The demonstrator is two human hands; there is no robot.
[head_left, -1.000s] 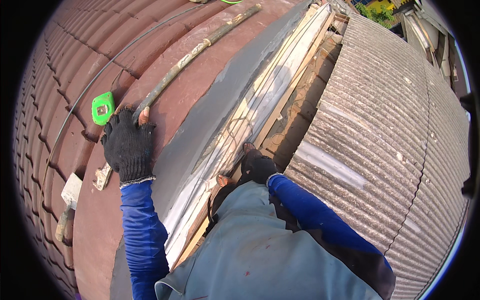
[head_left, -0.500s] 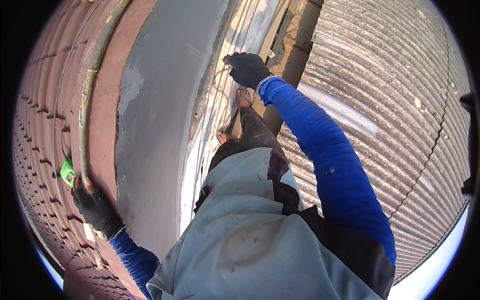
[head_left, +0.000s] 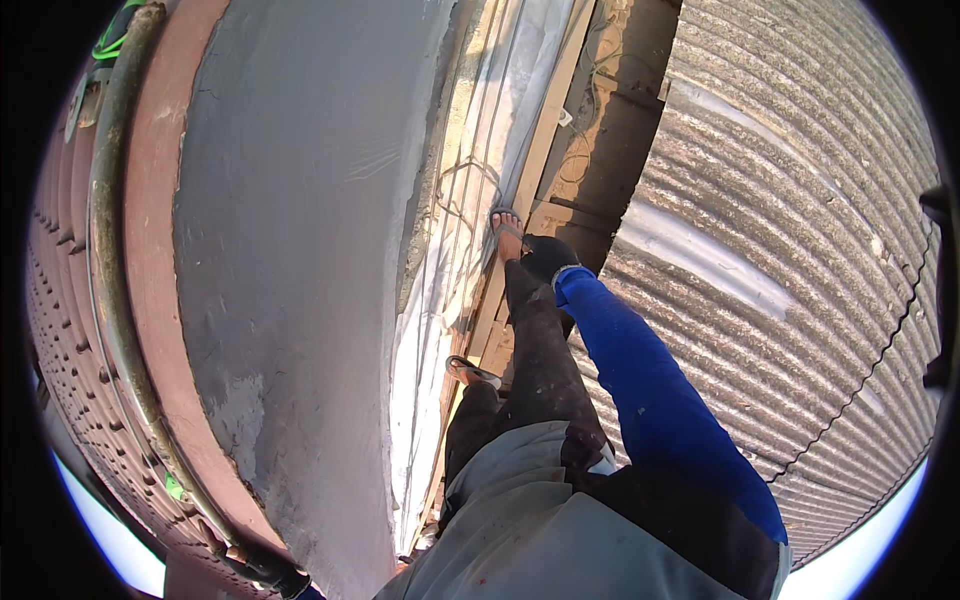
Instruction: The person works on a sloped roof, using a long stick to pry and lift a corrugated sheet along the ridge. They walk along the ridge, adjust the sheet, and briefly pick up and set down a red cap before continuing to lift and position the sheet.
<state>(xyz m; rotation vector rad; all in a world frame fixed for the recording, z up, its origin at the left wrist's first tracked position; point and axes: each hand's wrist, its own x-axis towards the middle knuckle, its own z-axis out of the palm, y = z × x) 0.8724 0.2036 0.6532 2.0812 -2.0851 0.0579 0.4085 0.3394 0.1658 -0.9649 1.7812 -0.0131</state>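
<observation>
My left hand (head_left: 272, 574), in a black glove, is at the lower left edge, closed around the near end of a long rusty pipe (head_left: 105, 260) that runs along the red roof ridge. My right hand (head_left: 548, 258), also black-gloved with a blue sleeve, hangs beside my forward leg above the wooden battens (head_left: 545, 150). Nothing shows in it, and its fingers are too dark to read. My feet in sandals (head_left: 508, 228) stand on the battens and on a clear plastic sheet (head_left: 470, 200).
A broad grey cement band (head_left: 290, 250) lies between the red ridge and the plastic. Red roof tiles (head_left: 60, 300) fall away at the left. Corrugated grey sheets (head_left: 790, 250) slope down on the right. A green cord (head_left: 118, 40) lies at the top left.
The view has swung down and round as I stood up. My left hand stays at the pipe's end, now at the lower edge. My right hand dropped from the battens to beside my leg.
</observation>
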